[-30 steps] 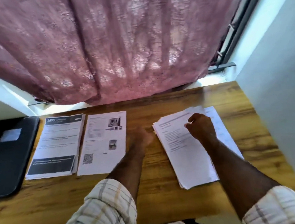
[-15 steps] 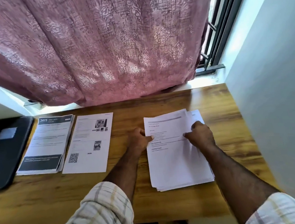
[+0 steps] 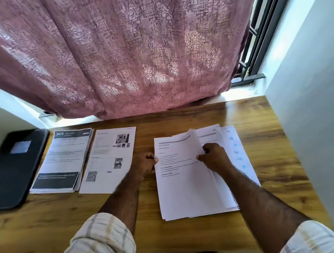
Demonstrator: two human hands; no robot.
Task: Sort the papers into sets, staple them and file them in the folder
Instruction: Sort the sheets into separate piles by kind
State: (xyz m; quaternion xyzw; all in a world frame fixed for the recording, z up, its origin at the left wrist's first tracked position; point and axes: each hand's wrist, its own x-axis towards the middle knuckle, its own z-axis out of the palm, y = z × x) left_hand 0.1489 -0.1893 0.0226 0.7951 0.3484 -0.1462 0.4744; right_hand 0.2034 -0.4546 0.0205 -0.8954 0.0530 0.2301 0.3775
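A black folder (image 3: 13,168) is lying at the left end of the wooden table (image 3: 190,232). Right of it a sorted set (image 3: 62,161) and a single sheet (image 3: 109,161) are sitting side by side. The left hand (image 3: 145,164) is pinching the left edge of the unsorted stack (image 3: 184,184), while the right hand (image 3: 214,156) is gripping its lifted top sheets, fingers curled.

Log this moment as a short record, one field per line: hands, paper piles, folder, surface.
left hand: pinches the left edge of the unsorted stack
right hand: lifts the stack's top sheet at its right edge
sorted piles: dark-header set and QR-code sheet, side by side
folder: black, closed, far left
surface: wooden table
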